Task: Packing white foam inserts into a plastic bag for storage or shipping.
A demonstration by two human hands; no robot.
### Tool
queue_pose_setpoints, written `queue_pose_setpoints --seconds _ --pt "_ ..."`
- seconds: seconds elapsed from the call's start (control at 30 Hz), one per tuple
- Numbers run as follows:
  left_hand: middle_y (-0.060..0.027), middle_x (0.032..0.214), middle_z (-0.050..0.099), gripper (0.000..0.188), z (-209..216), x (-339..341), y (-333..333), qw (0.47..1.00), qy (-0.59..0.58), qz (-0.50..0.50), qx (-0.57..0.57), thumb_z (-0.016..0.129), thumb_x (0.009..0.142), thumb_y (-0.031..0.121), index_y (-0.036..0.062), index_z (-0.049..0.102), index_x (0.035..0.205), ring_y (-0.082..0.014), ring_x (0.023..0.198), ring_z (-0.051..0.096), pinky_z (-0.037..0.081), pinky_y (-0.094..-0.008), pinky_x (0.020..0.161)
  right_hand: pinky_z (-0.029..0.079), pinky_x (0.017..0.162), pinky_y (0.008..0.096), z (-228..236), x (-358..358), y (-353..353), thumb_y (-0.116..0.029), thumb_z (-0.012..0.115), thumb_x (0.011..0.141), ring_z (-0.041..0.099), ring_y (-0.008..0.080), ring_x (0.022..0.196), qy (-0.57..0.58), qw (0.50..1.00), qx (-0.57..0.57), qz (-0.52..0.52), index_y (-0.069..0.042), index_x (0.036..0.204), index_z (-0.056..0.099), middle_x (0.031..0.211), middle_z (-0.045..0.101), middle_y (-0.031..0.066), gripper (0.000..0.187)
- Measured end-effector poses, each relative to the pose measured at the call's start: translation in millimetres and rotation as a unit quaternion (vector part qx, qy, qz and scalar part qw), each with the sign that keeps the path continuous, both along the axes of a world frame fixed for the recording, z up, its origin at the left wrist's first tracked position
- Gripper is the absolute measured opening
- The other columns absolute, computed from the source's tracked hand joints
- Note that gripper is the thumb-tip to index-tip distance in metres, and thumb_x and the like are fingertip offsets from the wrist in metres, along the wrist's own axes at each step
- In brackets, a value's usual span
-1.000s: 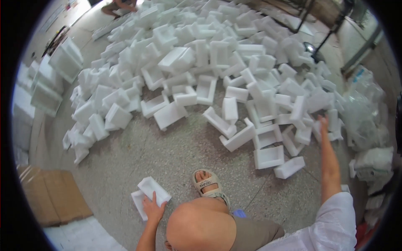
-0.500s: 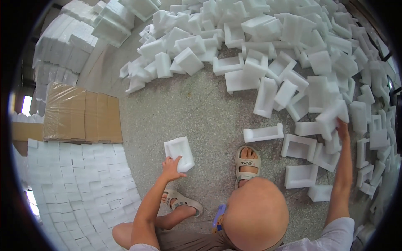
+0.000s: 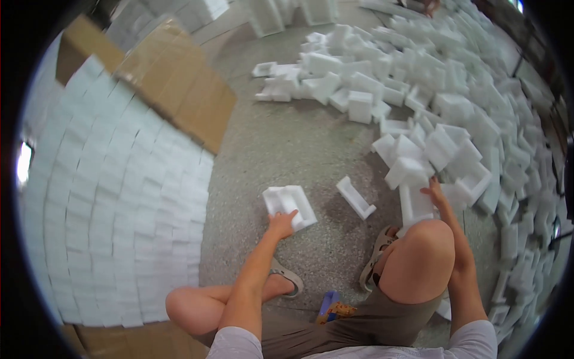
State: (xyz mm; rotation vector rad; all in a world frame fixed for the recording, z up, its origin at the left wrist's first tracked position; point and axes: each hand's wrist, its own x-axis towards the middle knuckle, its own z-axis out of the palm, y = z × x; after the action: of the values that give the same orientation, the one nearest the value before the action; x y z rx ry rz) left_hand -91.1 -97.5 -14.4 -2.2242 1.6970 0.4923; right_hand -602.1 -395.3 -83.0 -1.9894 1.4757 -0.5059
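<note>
On the speckled grey floor (image 3: 299, 134), in front of the seated person, a white foam tray (image 3: 303, 205) with a raised rim lies beneath the left hand (image 3: 281, 225), with a further white foam part overlapping its left side. The left hand rests at the near edge of these two parts, thumb and index finger spread apart across the white surface; the remaining fingers are largely hidden, so whether they clamp the foam cannot be told. At the near edge of the heap, just above the right knee (image 3: 426, 254), the right hand (image 3: 437, 194) is at the right side of an upright-lying foam channel (image 3: 415, 206), fingers extended and parted toward it; firm contact cannot be confirmed. Between the two hands, a single U-shaped foam piece (image 3: 355, 198) lies at a slant, apart from the heap. The heap of loose white foam pieces (image 3: 388, 60) extends across the upper right and down the right side, its parts lying at mixed angles. Along the left stands a closely packed wall of white foam blocks (image 3: 131, 221), with a brown cardboard sheet or carton (image 3: 185, 84) adjoining its upper end. Light-coloured sandals (image 3: 371, 266) are on the feet, and a small blue-and-orange item (image 3: 329, 306), kind not determinable, lies between the legs.
</note>
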Motion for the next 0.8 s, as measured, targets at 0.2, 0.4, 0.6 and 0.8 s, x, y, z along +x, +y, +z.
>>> queue_pose_setpoints --seconds 0.2,0.4,0.6,0.8 --pt "-0.017 0.108 0.06 0.053 48 -19 -83 0.992 0.111 -0.048 -0.038 0.054 0.071 0.017 0.0168 0.049 0.124 -0.0333 0.1 0.057 0.037 -0.0508 0.09 0.036 0.097 0.0378 105 -2 -86 -0.019 0.059 0.068 0.044 0.0342 0.113 0.223 0.971 0.054 0.069 -0.001 0.106 0.059 0.124 0.045 0.0183 0.042" --pt "-0.0209 0.1 0.06 0.047 174 -1 -43 0.936 0.304 -0.043 -0.175 0.056 0.073 0.003 0.0075 0.048 0.119 -0.0373 0.095 0.057 0.045 -0.0401 0.082 0.042 0.085 0.0396 173 63 12 0.007 0.05 0.064 0.052 0.0353 0.098 0.061 0.969 -0.233 0.06 -0.002 0.098 0.056 0.102 0.055 0.0184 0.035" --pt "-0.0272 0.095 0.054 0.039 146 -8 71 0.962 0.112 0.166 -0.186 0.056 0.07 -0.001 0.0002 0.049 0.109 -0.0433 0.091 0.054 0.045 -0.0456 0.077 0.044 0.084 0.0395 161 220 165 -0.015 0.068 0.068 0.051 0.0325 0.102 -0.002 0.875 -0.117 0.469 -0.005 0.106 0.055 0.108 0.054 0.0145 0.041" --pt "-0.0272 0.097 0.052 0.049 72 -90 140 0.947 0.188 0.218 -0.144 0.059 0.069 0.001 0.0031 0.046 0.115 -0.0427 0.092 0.053 0.045 -0.0444 0.079 0.045 0.083 0.0386 123 256 234 -0.022 0.072 0.067 0.053 0.032 0.101 0.088 0.782 0.057 0.614 -0.008 0.111 0.053 0.11 0.052 0.0145 0.05"
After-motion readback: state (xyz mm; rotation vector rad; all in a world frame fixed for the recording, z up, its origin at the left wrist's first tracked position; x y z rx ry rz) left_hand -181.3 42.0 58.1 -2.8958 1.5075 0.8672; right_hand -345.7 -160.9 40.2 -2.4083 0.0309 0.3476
